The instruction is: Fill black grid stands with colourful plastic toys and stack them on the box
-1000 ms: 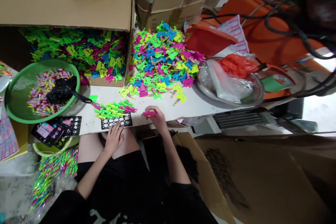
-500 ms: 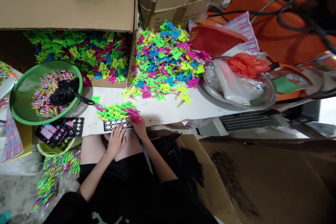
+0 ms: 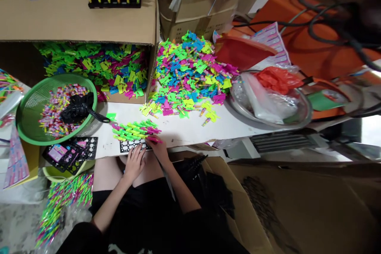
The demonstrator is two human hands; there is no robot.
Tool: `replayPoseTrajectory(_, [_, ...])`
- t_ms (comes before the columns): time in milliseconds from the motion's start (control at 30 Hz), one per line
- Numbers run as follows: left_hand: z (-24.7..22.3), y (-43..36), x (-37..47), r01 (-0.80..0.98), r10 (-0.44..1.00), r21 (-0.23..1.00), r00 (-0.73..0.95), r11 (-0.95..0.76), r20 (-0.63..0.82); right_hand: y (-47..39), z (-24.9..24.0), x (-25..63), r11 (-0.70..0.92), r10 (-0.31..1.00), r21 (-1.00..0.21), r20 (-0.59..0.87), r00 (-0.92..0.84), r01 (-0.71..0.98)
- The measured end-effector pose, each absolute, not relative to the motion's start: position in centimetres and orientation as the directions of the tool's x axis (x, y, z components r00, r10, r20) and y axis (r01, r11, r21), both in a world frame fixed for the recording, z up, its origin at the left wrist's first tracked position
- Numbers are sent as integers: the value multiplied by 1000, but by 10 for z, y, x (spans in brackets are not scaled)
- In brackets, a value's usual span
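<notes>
A black tray with rows of holes point(image 3: 126, 146) lies at the front edge of the white table. Green, yellow and pink plastic pieces point(image 3: 135, 129) stand close together along its far side, leaning. My left hand point(image 3: 135, 163) lies over the near edge of the tray, its fingers stretched out. At the tray's right end my right hand point(image 3: 159, 151) pinches a pink plastic piece point(image 3: 155, 139), seen nearly edge-on. Its lower end is hidden by the fingers.
A green basket point(image 3: 22, 127) of small printed tubes stands left, with black trays point(image 3: 70, 152) before it. A heap of coloured pieces point(image 3: 190, 73) lies behind, beside an open carton point(image 3: 119, 27) holding more. A metal bowl point(image 3: 308, 115) with plastic bags sits right.
The pink piece in my right hand has turned from broad side to nearly edge-on. My left hand stays on the tray. The whole view has shifted slightly.
</notes>
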State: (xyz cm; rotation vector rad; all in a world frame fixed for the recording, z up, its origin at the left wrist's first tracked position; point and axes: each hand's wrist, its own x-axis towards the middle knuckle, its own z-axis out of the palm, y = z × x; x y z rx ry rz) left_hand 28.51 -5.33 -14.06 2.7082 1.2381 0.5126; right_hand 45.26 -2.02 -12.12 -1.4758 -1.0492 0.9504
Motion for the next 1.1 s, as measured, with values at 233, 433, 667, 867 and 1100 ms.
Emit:
replayPoseTrajectory(233, [-150,-51,282,692,738,257,616,-674,275,-12,-115,456,-139,968,-959,-79,238,246])
replayPoseTrajectory(433, [-156,-50,281,698,746,264,614,-666,259,-9,-114,454,-167,973,-876,-72,219,452])
replayPoseTrajectory(667, [-156,-45,281,693,735,251,609,-676,297,-5,-109,448,-242,957,-808,-108,269,537])
replayPoseTrajectory(867, [-153,-39,280,661,715,276,617,-698,329,-6,-114,450,-154,976,-835,-44,214,529])
replayPoseTrajectory(1100, [-147,-38,282,658,703,258,617,-708,355,-14,-102,558,-351,837,-724,42,545,594])
